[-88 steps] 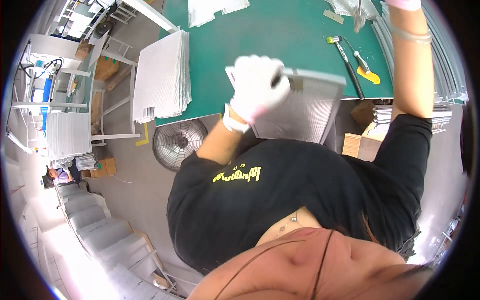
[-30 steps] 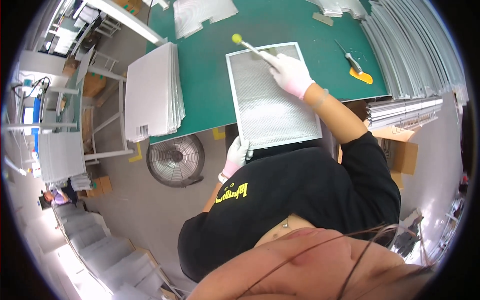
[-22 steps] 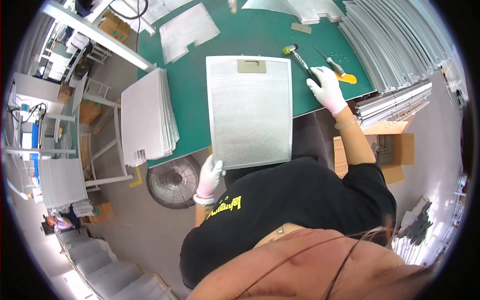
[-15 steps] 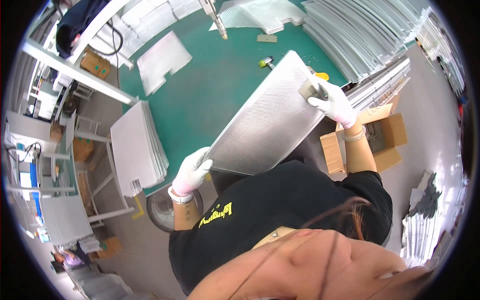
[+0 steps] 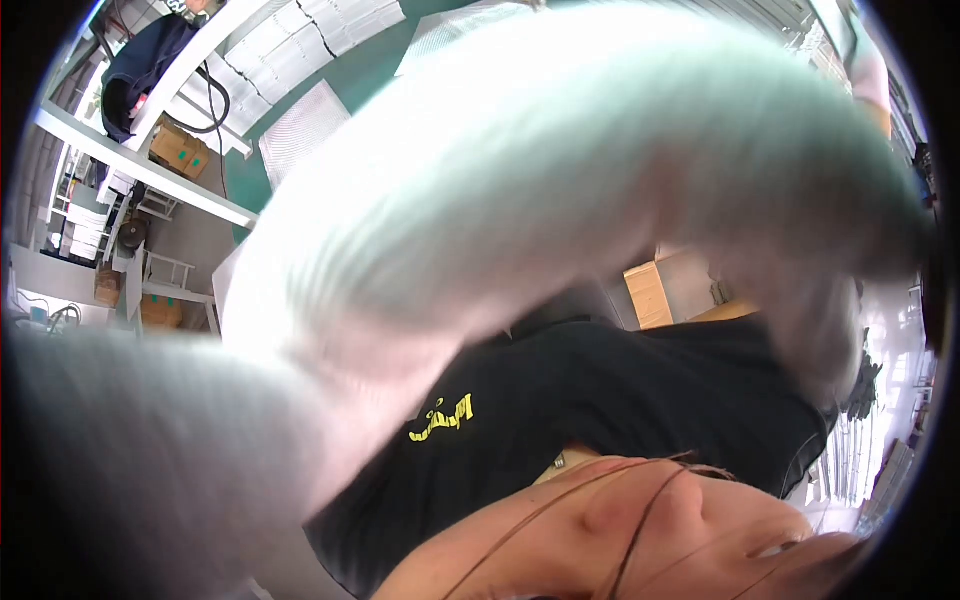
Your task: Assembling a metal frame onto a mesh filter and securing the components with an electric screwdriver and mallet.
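A white-gloved hand, which looks like my left hand (image 5: 480, 180), is very close and fills much of the head view. Motion smears its fingers, so whether they are closed on anything does not show. At the upper right rim, a small part of what seems to be my right hand (image 5: 866, 75) and its wrist comes into view. Its fingers are hidden. The perforated metal panel that was between my hands is out of sight. Part of a pale perforated sheet (image 5: 303, 130) lies on the green table (image 5: 365, 60) past the blurred glove.
White frame bars (image 5: 150, 165) stand at the left, with cardboard boxes (image 5: 180, 150) behind them. White stacked pieces (image 5: 300, 45) lie at the back of the table. An open cardboard box (image 5: 648, 295) is on the right, and stacked sheets (image 5: 840, 465) are at the lower right.
Both hands have left the places where they held the panel. The left one came up close and now covers most of the view; the right moved toward the upper right rim.
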The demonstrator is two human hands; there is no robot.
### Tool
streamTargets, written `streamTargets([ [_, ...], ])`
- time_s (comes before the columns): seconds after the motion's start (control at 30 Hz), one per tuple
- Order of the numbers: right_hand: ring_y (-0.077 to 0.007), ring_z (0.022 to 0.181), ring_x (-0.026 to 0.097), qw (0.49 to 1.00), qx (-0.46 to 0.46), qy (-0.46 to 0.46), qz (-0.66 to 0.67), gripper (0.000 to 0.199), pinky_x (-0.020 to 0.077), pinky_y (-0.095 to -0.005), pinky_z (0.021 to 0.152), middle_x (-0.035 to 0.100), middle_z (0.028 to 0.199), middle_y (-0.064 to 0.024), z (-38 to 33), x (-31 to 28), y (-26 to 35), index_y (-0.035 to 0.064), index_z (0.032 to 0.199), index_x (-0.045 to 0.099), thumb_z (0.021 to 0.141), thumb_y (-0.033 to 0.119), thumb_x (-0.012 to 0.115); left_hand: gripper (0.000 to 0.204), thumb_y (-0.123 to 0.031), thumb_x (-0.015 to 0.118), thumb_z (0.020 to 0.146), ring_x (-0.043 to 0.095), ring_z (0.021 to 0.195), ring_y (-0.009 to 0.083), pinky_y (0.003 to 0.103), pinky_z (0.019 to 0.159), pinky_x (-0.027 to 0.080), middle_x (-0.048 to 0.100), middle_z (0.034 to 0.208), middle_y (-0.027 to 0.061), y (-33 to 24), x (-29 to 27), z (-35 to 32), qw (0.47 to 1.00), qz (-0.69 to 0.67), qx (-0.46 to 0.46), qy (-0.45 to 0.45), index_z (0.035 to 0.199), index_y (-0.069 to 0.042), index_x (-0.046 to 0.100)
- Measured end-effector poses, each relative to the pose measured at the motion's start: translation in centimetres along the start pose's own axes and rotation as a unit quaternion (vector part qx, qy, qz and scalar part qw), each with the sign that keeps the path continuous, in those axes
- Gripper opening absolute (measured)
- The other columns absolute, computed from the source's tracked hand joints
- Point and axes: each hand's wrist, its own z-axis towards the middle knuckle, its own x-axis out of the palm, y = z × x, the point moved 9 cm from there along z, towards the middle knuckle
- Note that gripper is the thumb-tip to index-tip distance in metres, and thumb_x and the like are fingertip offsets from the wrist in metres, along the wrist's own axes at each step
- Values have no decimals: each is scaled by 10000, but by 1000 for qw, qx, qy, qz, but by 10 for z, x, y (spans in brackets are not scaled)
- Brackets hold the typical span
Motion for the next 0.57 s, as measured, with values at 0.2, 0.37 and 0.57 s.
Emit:
streamTargets([
  [0.2, -167, 723, 662, 852, 167, 303, -393, 438, 516, -297, 675, 732, 911, -74, -110, 182, -181, 81, 1078, 776, 887, 474, 735, 469, -370, 535, 968, 613, 1170, 270, 451, 1034, 439, 639, 1232, 182, 178, 86, 80, 998, 17, -53, -15, 1243, 7, 580],
  [0.37, -169, 736, 583, 848, -88, 210, -478, 548, 478, -353, 684, 708, 899, -76, -110, 183, 5, 24, 1120, 751, 875, 510, 689, 290, -232, 599, 935, 630, 1112, 183, 363, 987, 479, 670, 1161, 104, 67, 10, 75, 991, -23, 86, -96, 1144, -35, 644],
  [0.57, -237, 1126, 665, 900, -104, 74, -416, 648, 448, -355, 1027, 692, 1319, -141, -190, 168, 23, 84, 1443, 593, 950, 505, 582, 138, -65, 676, 896, 651, 1043, 78, 258, 930, 527, 707, 1077, 10, 75, -6, 113, 984, -37, 118, -127, 1025, -86, 721],
])
